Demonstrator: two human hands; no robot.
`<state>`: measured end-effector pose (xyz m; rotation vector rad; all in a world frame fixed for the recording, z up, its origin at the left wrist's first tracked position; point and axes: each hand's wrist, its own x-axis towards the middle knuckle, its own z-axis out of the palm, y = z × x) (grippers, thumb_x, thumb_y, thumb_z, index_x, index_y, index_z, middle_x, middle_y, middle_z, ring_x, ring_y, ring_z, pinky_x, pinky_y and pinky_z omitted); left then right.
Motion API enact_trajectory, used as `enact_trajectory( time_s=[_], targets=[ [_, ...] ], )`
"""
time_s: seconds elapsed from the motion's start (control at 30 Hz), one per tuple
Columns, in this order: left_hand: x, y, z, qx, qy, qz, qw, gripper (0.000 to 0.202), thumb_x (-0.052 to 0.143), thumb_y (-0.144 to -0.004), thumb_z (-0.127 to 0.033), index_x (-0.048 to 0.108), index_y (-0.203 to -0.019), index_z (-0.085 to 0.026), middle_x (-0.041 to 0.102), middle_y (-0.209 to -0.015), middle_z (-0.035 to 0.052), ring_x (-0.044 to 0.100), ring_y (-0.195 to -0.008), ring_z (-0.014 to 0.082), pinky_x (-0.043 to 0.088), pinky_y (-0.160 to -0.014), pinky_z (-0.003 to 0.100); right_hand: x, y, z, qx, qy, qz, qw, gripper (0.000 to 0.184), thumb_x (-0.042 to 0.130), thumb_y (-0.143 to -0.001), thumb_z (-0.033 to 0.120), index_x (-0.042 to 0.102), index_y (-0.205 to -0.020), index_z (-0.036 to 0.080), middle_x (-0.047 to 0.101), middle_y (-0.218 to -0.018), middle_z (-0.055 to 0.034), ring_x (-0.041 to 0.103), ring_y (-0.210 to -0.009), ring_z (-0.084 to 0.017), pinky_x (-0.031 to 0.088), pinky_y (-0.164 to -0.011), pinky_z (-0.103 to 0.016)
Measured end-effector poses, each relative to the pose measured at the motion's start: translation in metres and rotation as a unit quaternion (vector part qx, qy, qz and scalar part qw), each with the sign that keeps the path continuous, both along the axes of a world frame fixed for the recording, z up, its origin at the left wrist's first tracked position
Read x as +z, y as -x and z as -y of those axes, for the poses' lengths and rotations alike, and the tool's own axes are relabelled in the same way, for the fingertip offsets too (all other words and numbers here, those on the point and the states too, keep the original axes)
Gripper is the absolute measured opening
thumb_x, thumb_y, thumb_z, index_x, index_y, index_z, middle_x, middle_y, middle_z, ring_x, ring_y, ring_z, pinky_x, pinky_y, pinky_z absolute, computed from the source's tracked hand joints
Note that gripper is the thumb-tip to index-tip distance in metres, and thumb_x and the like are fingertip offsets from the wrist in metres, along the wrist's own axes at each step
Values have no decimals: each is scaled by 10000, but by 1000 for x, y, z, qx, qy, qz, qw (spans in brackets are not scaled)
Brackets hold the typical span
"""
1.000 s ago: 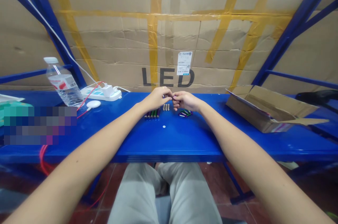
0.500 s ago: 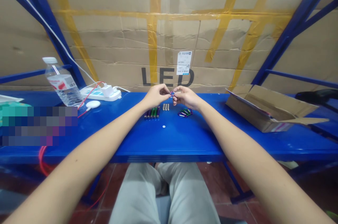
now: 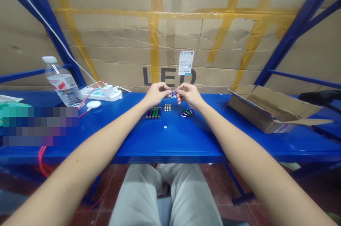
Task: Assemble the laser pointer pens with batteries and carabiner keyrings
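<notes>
Above the far part of the blue table, my left hand [image 3: 157,94] and my right hand [image 3: 188,95] face each other with fingertips pinched. Between them they hold a small purple and silver carabiner [image 3: 173,94]; its fine parts are partly covered by fingers. Below my left hand lies a row of several dark purple and green metal tubes [image 3: 153,113], side by side. Small round silver button cells [image 3: 167,107] sit in a tight grid beside the tubes. Under my right hand rests a cluster of purple and green carabiners [image 3: 187,113].
A small pale disc [image 3: 165,127] lies on the blue table [image 3: 170,144]. At left stand a tilted water bottle [image 3: 65,86], a white power strip [image 3: 102,93] and red cable [image 3: 42,158]. An open cardboard box [image 3: 266,112] is at right. Blue frame posts flank a cardboard wall.
The purple piece between my hands has turned and shows more of its length. My fingertips have shifted slightly apart. Things on the table have stayed put.
</notes>
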<state>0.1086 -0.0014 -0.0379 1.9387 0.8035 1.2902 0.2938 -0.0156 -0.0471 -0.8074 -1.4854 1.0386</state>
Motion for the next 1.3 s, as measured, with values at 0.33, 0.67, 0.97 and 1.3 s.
enact_trajectory(
  time_s=[0.33,0.67,0.97,1.3],
  targets=[
    [-3,3,-3,-42,-45,-78,995,96,704,-773,-199,625,-774,-144,680,-724,22,630,-705,144,480,-696,294,4,4,6,-28,11,156,987,167,618,-880,72,565,-740,146,571,-511,39,539,-388,-86,470,-379,-200],
    [-5,5,-3,-48,-80,-133,987,110,667,-818,-245,627,-767,-156,670,-726,16,611,-708,148,458,-672,287,12,4,16,-22,30,230,973,201,590,-882,4,575,-734,139,574,-511,37,544,-403,-80,444,-369,-178],
    [3,9,-7,49,-144,-146,978,186,577,-880,-179,709,-1009,-164,721,-930,53,628,-802,148,479,-780,303,10,-1,11,-16,40,257,965,125,587,-911,54,598,-822,140,600,-564,20,562,-452,-95,476,-434,-207],
    [-16,77,-37,165,75,-228,957,31,677,-699,-148,666,-712,-174,684,-644,31,626,-617,166,477,-670,299,-2,-52,-22,-222,39,468,854,116,582,-871,156,695,-867,130,727,-720,-96,670,-662,-182,517,-666,-264]
  ],
)
